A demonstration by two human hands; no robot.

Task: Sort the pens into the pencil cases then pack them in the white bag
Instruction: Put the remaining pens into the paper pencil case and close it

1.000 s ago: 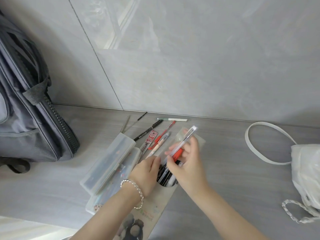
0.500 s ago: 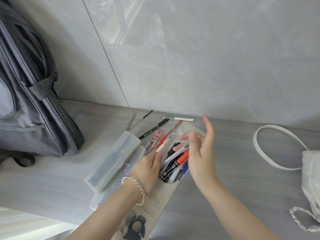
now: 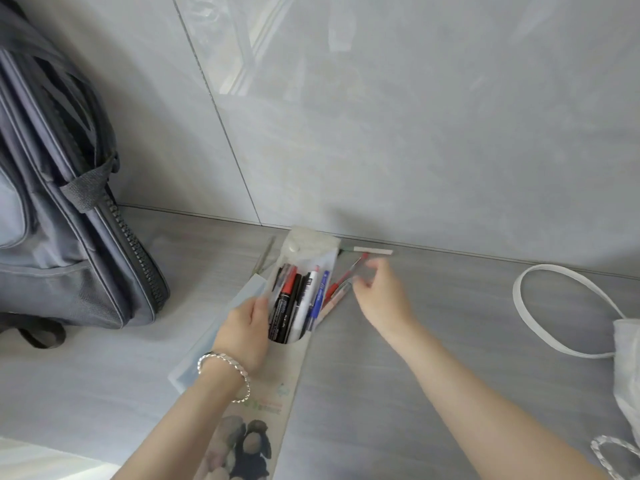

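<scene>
My left hand (image 3: 247, 323) grips the pen-filled pencil case (image 3: 294, 341); my right hand (image 3: 379, 294) pinches a red pen (image 3: 346, 277). Loose pens remain; the white bag (image 3: 627, 368) looks unpacked.

White bag (image 3: 628, 362) cut off — right fingers (image 3: 363, 271) blurred.

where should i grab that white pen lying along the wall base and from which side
Pinch the thin white pen at mid-barrel from above. It lies flat on the grey floor, parallel and close to the wall, so fingers likely fit best front and back across it, approaching from the near side.
</scene>
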